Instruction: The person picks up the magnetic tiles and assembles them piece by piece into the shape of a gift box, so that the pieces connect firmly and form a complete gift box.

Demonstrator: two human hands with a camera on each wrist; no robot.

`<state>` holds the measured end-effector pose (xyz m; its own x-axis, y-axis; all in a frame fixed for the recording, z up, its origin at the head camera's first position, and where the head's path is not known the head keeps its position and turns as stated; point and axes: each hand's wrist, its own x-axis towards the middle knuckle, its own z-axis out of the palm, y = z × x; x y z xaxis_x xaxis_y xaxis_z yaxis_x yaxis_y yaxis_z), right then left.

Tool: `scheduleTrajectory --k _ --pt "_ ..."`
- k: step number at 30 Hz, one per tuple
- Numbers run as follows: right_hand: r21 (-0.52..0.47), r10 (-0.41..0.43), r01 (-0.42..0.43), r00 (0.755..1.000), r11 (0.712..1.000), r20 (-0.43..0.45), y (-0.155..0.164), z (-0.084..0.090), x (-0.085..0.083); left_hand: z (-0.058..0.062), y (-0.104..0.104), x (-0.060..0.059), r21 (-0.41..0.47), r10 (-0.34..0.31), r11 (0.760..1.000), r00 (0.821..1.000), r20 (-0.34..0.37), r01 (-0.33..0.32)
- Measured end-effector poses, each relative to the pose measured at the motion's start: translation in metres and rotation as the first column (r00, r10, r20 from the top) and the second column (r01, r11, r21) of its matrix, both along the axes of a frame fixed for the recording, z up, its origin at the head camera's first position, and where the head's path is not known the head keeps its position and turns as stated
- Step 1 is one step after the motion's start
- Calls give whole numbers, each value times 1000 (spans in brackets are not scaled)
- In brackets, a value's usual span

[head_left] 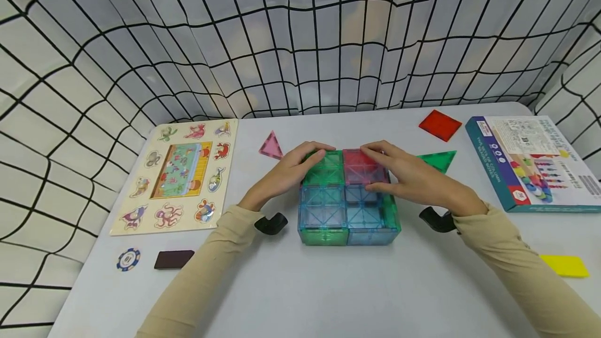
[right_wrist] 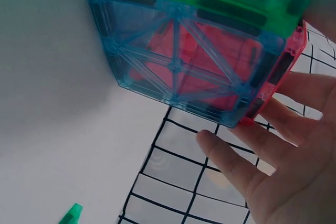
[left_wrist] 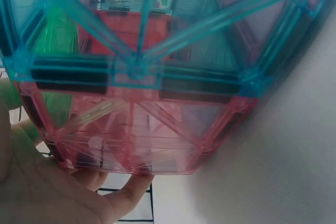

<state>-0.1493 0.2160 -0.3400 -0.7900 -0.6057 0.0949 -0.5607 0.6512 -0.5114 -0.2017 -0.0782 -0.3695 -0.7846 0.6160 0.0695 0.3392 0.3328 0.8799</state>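
Both hands rest flat on the block of see-through tiles (head_left: 348,200) in the middle of the table (head_left: 328,286). The left hand (head_left: 293,168) and right hand (head_left: 404,176) keep straight fingers. The box (head_left: 530,163) at the right edge has print too small to read.

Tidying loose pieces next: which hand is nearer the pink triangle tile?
Left. The left hand rests on the block's far left corner, just right of the pink triangle tile; the right hand lies across the block's right side, farther off.

The head view looks down and forward over the table (head_left: 328,286), the tile block (head_left: 348,200) at centre frame. Both wrist views sit very close beside that block (left_wrist: 157,77) (right_wrist: 199,51), probably facing the netted wall.
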Motion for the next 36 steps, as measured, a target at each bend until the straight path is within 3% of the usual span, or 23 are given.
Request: scheduleTrajectory --k 5,11,14,17,20,25,28,31,36 --pt "-23 -25 24 1000 999 -10 -3 -4 -1 3 -2 -1 -42 -9 999 999 -36 7" --pt "-93 -56 63 995 994 77 0 -4 -2 13 -4 -3 -108 -10 994 993 -118 -2" --pt "-149 -72 86 993 985 99 12 0 -5 16 -5 -3 -128 -9 992 991 -137 -9" --pt "-175 -149 161 986 971 81 32 6 -16 17 -6 -1 -133 -9 991 991 -132 -8" --pt "-111 -275 280 960 954 62 58 10 -40 15 -7 0 -126 -5 992 992 -129 -12" --pt "125 -438 425 894 896 94 100 -1 -84 6 -7 2 -107 8 994 993 -121 -21" --pt "248 -473 429 866 869 163 115 -14 -98 1 -6 4 -92 4 996 994 -107 -14" --pt "330 -472 389 853 860 224 120 -23 -102 -3 -6 6 -63 3 998 997 -80 -9" --pt "377 -495 395 840 838 222 118 -27 -106 -6 -8 7 -17 10 1000 999 -39 -11"
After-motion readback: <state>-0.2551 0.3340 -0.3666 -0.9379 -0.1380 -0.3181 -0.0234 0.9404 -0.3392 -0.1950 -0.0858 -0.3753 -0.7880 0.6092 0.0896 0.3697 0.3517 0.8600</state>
